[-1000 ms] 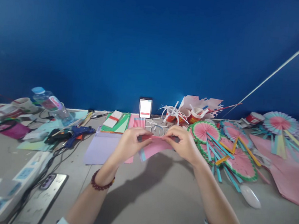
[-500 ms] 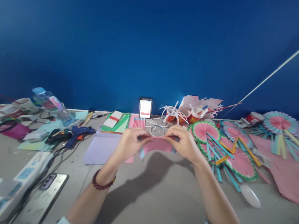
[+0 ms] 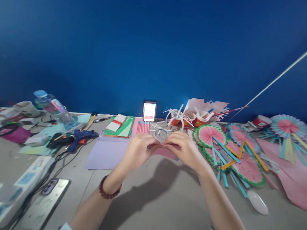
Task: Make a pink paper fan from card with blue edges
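A piece of pink paper (image 3: 165, 153) is held up near the middle of the table, its top edge pinched between both hands. My left hand (image 3: 140, 148) grips it from the left, thumb and fingers pressed together. From the right, my right hand (image 3: 182, 148) pinches the same edge, its fingertips very near those of my left hand. Part of the paper is hidden behind the fingers. Just beyond the hands lies a round white ring (image 3: 161, 134). A lit phone (image 3: 149, 111) stands upright against the blue wall.
Pleated paper fans (image 3: 211, 136) and pink sheets (image 3: 296, 179) lie at the right, near a white oval object (image 3: 258, 202). At the left are a blue glue gun (image 3: 81, 138), cables, a bottle (image 3: 56, 107), a power strip (image 3: 28, 178) and another phone (image 3: 49, 199). Purple paper (image 3: 106, 154) lies left of centre.
My left hand has moved right, closer to my right hand. Less of the pink paper shows between and below the hands.
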A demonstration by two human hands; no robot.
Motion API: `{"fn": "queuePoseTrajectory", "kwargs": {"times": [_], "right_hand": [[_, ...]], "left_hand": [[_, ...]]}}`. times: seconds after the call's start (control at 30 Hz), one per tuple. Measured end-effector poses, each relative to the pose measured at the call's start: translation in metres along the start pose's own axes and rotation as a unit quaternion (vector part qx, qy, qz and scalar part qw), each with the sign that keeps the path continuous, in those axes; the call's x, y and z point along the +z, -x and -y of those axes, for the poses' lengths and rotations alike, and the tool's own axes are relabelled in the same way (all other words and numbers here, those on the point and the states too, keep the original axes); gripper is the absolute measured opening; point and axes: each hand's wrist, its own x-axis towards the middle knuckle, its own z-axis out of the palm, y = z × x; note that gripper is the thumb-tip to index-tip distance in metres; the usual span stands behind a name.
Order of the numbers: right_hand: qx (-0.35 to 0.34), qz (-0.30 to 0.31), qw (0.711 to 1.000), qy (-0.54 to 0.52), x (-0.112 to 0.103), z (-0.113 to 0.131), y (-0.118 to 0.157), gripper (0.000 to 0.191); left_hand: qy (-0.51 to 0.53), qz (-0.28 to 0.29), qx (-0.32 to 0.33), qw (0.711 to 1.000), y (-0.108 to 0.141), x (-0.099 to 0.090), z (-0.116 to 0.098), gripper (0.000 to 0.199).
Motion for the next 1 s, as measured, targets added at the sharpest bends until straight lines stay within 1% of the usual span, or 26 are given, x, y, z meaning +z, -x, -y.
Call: {"fn": "queuePoseTrajectory", "kwargs": {"times": [0.13, 0.23, 0.3, 0.4, 0.53, 0.7, 0.83, 1.0], "right_hand": [[0.010, -0.005, 1.000, 0.010, -0.002, -0.001, 0.001, 0.010], [0.011, 0.000, 1.000, 0.003, -0.003, -0.002, 0.002, 0.010], [0.008, -0.001, 1.000, -0.009, -0.004, -0.002, 0.003, 0.010], [0.006, -0.011, 1.000, -0.020, -0.004, -0.003, 0.003, 0.010], [0.012, -0.022, 0.999, -0.025, -0.005, -0.004, 0.004, 0.010], [0.024, -0.017, 0.999, -0.030, -0.007, -0.004, 0.004, 0.013], [0.033, -0.015, 0.999, -0.031, -0.008, -0.003, 0.004, 0.012], [0.038, -0.011, 0.998, -0.039, -0.009, -0.002, 0.004, 0.011]], "left_hand": [[0.020, 0.000, -0.007, 1.000, -0.001, -0.001, 0.001, 0.012], [0.042, -0.009, -0.003, 0.999, -0.002, -0.006, 0.003, 0.028], [0.062, 0.002, -0.002, 0.998, -0.003, -0.010, 0.004, 0.031], [0.091, 0.016, -0.016, 0.996, -0.002, -0.015, 0.005, 0.028], [0.113, 0.009, -0.035, 0.993, -0.002, -0.018, 0.004, 0.026], [0.139, 0.008, -0.063, 0.988, -0.004, -0.019, 0.001, 0.020], [0.144, 0.004, -0.066, 0.987, -0.004, -0.020, 0.000, 0.016], [0.157, -0.010, -0.074, 0.985, -0.004, -0.019, 0.001, 0.014]]}}
